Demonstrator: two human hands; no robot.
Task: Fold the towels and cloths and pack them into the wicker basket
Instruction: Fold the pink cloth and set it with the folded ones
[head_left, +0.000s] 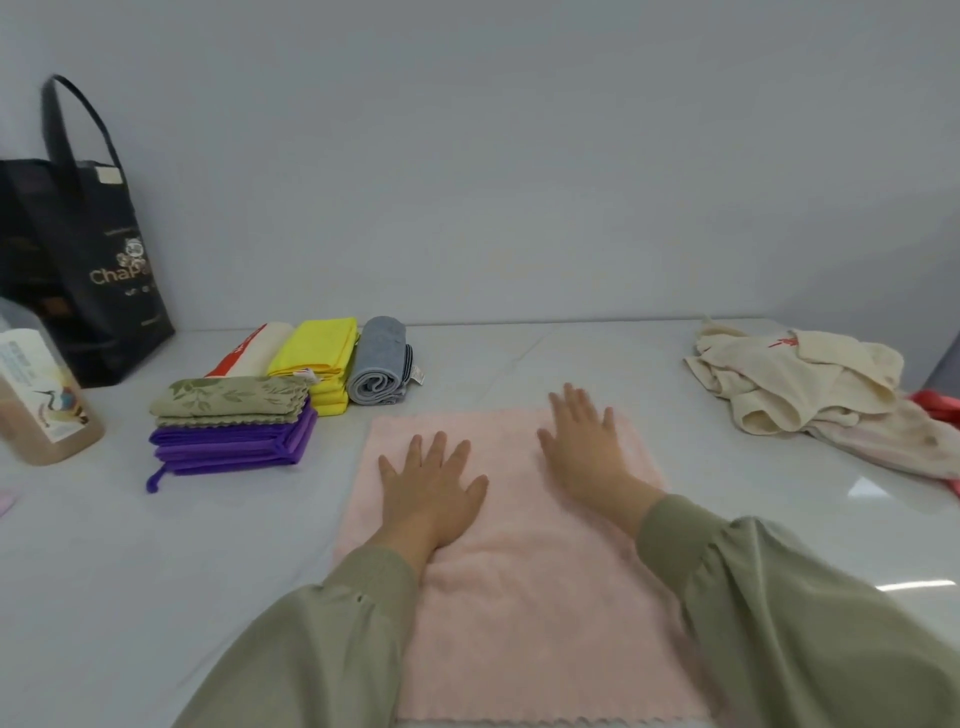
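A pink towel (524, 597) lies spread flat on the white table in front of me. My left hand (431, 488) presses flat on its left part, fingers straight and spread. My right hand (587, 447) lies flat near the towel's far right corner, fingers straight too. To the left sit folded cloths: a green leaf-patterned cloth (228, 397) on a purple stack (234, 449), a yellow stack (319, 358), a cream and red cloth (254, 353) and a rolled grey towel (376, 366). A crumpled cream pile (795, 384) lies at the right. No wicker basket is in view.
A black tote bag (78, 260) stands at the back left against the wall. A bottle with a bird label (41, 395) stands at the left edge. Something red (940, 408) shows at the right edge behind the cream pile.
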